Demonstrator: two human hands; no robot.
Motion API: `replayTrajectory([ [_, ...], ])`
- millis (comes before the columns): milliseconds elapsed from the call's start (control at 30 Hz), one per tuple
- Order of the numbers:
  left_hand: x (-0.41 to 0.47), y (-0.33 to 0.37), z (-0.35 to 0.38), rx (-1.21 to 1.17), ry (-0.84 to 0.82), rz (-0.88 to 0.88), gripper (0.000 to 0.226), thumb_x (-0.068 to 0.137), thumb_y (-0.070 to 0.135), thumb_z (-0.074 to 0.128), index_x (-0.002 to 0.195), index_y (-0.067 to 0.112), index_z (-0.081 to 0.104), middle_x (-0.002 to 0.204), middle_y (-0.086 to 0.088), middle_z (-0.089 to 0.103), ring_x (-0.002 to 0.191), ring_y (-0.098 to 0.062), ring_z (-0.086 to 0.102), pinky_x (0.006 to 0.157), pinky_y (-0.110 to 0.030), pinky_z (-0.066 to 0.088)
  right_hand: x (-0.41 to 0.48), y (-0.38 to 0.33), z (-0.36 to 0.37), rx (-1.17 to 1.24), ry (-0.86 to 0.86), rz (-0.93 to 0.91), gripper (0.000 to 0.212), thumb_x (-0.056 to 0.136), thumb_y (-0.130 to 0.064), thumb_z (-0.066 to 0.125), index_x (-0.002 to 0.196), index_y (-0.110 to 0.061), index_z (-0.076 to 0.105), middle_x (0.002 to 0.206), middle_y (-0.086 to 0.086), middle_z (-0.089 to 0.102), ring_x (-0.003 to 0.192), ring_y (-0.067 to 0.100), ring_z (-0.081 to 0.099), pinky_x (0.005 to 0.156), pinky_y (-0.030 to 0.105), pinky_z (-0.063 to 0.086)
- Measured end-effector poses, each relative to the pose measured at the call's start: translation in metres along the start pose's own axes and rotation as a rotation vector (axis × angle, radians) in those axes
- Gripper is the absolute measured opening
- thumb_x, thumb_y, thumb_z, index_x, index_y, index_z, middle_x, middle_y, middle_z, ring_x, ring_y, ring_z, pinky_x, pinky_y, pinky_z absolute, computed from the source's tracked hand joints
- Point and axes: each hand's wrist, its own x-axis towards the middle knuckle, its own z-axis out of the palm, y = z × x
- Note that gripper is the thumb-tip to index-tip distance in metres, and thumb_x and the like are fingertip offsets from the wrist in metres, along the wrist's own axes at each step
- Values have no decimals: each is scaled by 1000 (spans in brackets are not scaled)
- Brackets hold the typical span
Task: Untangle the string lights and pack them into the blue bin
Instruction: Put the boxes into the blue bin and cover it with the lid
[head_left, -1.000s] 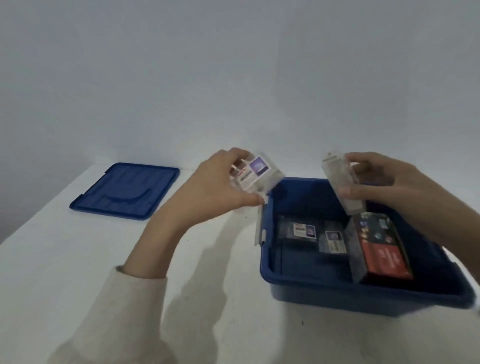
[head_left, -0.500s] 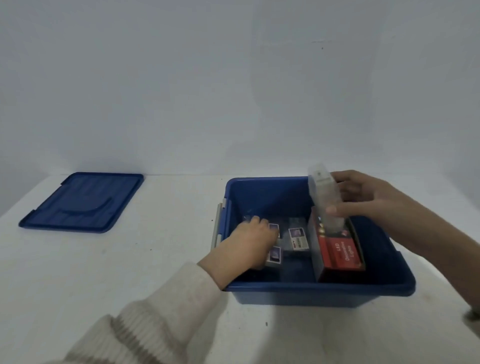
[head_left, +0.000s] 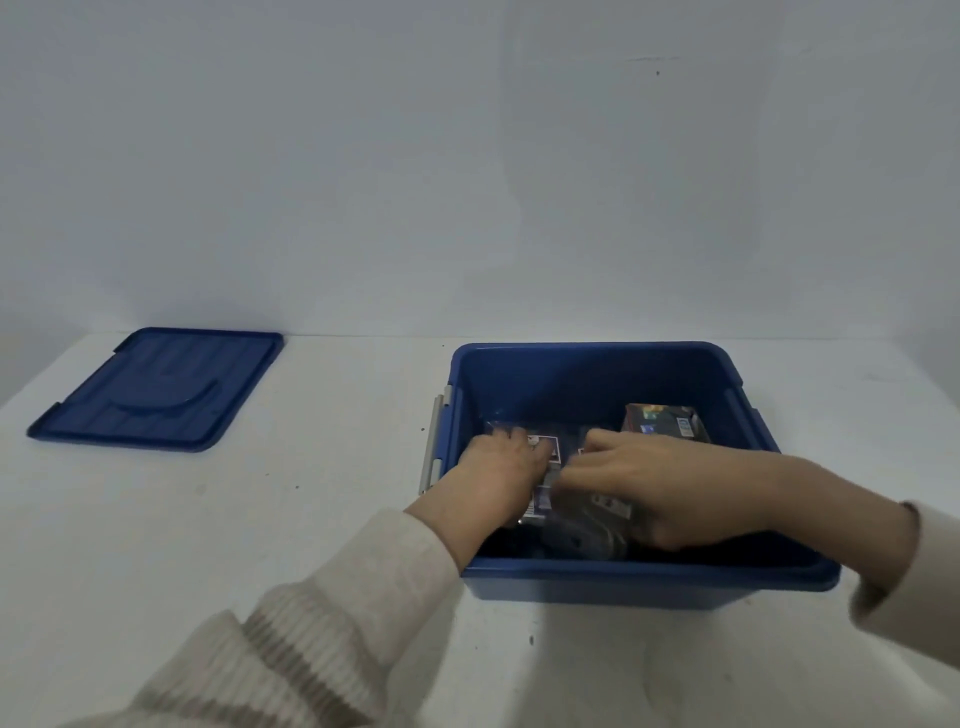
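The blue bin (head_left: 597, 349) stands on the white table, right of centre. Both my hands reach inside it. My left hand (head_left: 498, 470) rests palm down on small clear boxes of string lights (head_left: 543, 501) at the bin's left side. My right hand (head_left: 670, 491) lies over another clear box (head_left: 610, 506) in the middle, fingers across its top and thumb on its near side. A larger dark red box of lights (head_left: 665, 421) lies at the back right of the bin. How the boxes sit under my hands is hidden.
The bin's blue lid (head_left: 156, 389) lies flat at the table's far left. A grey handle (head_left: 431, 447) sticks out of the bin's left side. A plain pale wall runs close behind the table.
My right hand has come down into the bin with its clear box, beside my left hand. My left hand put its box into the bin and stays on the boxes.
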Motion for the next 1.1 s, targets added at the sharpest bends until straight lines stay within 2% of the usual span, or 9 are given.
replayTrajectory([
  [100,0,0,-1,5,2,4,63,89,13,57,142,11,22,142,-20,33,128,-35,39,96,-43,42,7,-3,1,-137,-118,-44,55,83,-6,54,132,-26,41,128,-6,49,98,9,32,80,25,33],
  [200,-1,-1,-1,3,12,9,63,89,12,56,142,10,22,142,-20,33,127,-35,40,95,-43,43,12,-7,5,-236,-181,-76,56,89,-7,51,140,-24,34,135,0,46,116,18,40,86,30,39],
  [333,-1,-2,0,3,25,21,62,89,12,55,142,11,22,142,-20,34,127,-35,41,95,-43,43,21,-13,16,-346,-252,-102,52,94,-10,45,142,-20,28,136,8,41,106,28,54,79,37,47],
  [467,-1,-3,2,10,51,28,60,91,14,54,142,11,23,140,-20,36,125,-35,43,94,-42,43,20,-14,9,-318,-397,-48,54,96,-10,42,145,-19,23,145,14,26,107,30,53,84,35,44],
  [600,-1,-4,3,22,76,36,58,91,14,53,141,10,24,138,-20,38,123,-34,45,92,-41,44,17,-12,1,-240,-488,41,55,95,-7,43,147,-20,26,152,8,16,112,28,50,87,32,41],
  [833,-1,-1,2,6,44,35,63,91,13,53,141,11,14,135,-23,39,117,-36,49,90,-42,45,20,-8,20,-218,-237,68,65,92,-5,48,148,-14,16,139,8,34,100,25,54,81,35,47],
  [933,-2,0,-1,-10,8,30,66,90,14,54,141,12,13,136,-24,39,119,-37,47,93,-44,44,18,-9,18,-177,-199,97,57,91,-9,51,143,-15,26,133,9,37,100,22,52,80,31,44],
  [1000,-2,-3,-3,-62,-16,37,71,87,20,60,141,12,14,138,-23,38,123,-37,42,97,-46,43,14,-6,11,-21,-134,159,52,89,-18,58,136,-20,37,130,1,40,100,15,48,81,24,40],
  [1100,-10,-7,-16,-231,116,70,74,78,39,70,134,16,28,133,-13,42,123,-30,37,98,-43,42,-3,8,-1,251,255,257,35,83,-32,66,116,-30,54,113,-9,51,100,6,47,90,21,39],
])
